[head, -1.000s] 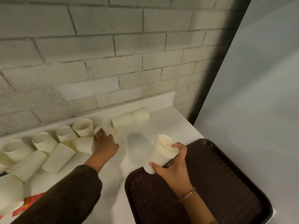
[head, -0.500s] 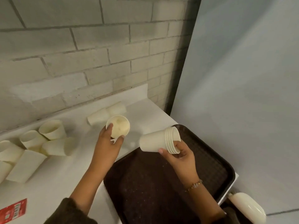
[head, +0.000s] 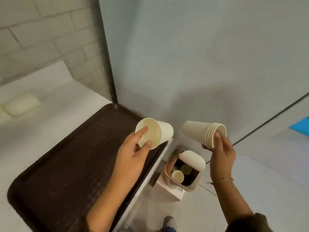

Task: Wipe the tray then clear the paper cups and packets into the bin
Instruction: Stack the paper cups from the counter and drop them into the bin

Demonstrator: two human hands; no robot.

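Far out at nine o'clock a pale cup (head: 20,104) lies on its side on the white counter (head: 50,87), too blurred to tell more. The dark brown tray (head: 66,164) sits on the counter from seven o'clock up toward the centre and reaches the counter's right edge. Our left hand (head: 132,158) is over the tray's far right corner. Its grip is closed on the rim of a single paper cup (head: 164,132), one fingertip inside the mouth, and the cup is tipped on its side with its mouth facing us. At five o'clock of that hand the bin (head: 168,193) stands on the floor beside the counter, lid (head: 192,159) swung up, discarded cups (head: 177,175) inside. At three o'clock our right hand (head: 222,153) grips a nested stack of cups (head: 199,132) by the rims — sideways, bases pointing to nine o'clock — held above the bin and apart from it.
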